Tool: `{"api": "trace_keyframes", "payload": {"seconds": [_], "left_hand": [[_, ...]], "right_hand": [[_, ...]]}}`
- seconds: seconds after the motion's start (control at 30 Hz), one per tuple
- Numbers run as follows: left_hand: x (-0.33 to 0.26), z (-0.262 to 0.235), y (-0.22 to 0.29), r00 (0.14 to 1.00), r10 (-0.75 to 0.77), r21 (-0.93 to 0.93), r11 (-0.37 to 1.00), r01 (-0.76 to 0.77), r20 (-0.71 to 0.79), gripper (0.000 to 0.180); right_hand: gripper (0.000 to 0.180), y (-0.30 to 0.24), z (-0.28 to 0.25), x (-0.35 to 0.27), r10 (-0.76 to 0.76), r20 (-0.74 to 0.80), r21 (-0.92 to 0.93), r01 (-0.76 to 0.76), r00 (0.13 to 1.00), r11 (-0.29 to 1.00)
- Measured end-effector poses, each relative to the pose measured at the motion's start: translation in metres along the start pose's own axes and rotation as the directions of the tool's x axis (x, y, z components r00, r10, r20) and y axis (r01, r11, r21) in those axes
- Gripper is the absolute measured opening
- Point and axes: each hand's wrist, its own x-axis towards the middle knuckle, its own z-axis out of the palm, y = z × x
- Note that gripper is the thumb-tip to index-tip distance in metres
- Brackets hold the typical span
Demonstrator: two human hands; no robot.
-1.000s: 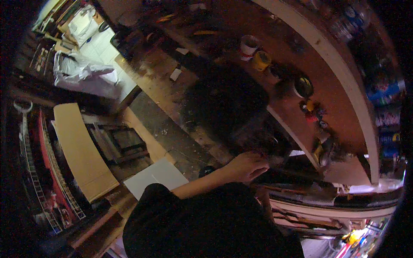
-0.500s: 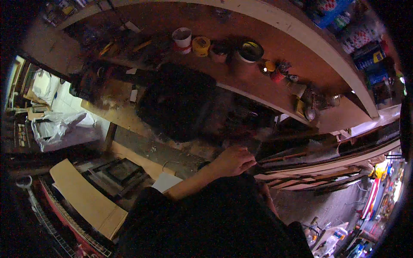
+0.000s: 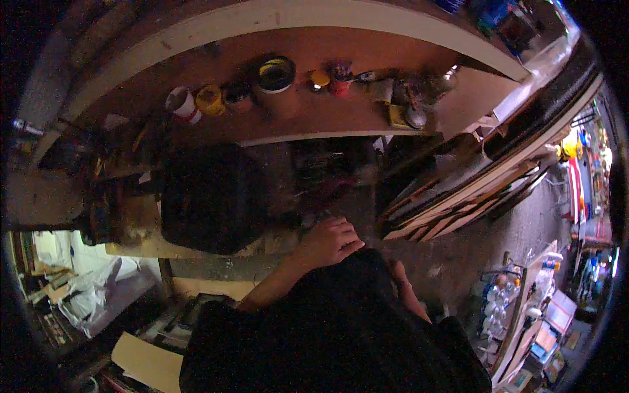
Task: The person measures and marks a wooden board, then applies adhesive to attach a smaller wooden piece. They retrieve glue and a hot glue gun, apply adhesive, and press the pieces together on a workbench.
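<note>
Head view, looking down into a dim, crowded workshop. The left hand (image 3: 325, 241) rests on the top edge of a black, soft, bulky fabric bundle (image 3: 341, 314) that fills the lower middle of the picture, close against the person's body. Its fingers (image 3: 346, 245) lie pressed together and curled over that edge. The right hand (image 3: 398, 270) is mostly hidden behind the same bundle; only a wrist and a strip of forearm show, so its fingers cannot be judged.

Just beyond the left hand stands a worn wooden table (image 3: 141, 245), scuffed and stained, carrying a large black boxy bag (image 3: 209, 196). Above it curves a reddish-brown wooden shelf (image 3: 295, 108) with a pale front edge. Along it sit a white and red cup (image 3: 181, 103), a yellow tape roll (image 3: 210, 99), a round dark tin with a yellow rim (image 3: 275, 73) and a small red pot (image 3: 341, 78).

To the right, long flat wooden boards (image 3: 458, 190) lean in a stack beside a grey concrete floor (image 3: 524, 229). At lower left lie a crumpled white plastic bag (image 3: 92, 295) and a pale cardboard sheet (image 3: 147, 360).
</note>
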Motion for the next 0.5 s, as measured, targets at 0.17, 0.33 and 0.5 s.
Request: {"api": "trace_keyframes", "payload": {"seconds": [0.17,0.33,0.5], "left_hand": [[0.011,0.009,-0.008,0.999,-0.029,-0.011,1.0,0.029,0.013,0.023],[0.073,0.059,-0.064,0.898,-0.433,-0.526,0.784,0.329,-0.083,0.022],[0.236,0.115,-0.203,0.583,-0.812,-0.982,0.085,0.169,0.03,0.029]], "right_hand": [[0.041,0.005,0.006,-0.011,0.034,-0.015,0.048,-0.033,0.999,0.998],[0.039,0.012,0.001,-0.01,0.052,-0.015,0.056,-0.051,0.999,0.997],[0.034,0.044,-0.002,-0.019,0.034,-0.19,0.034,-0.028,0.981,0.999]]}}
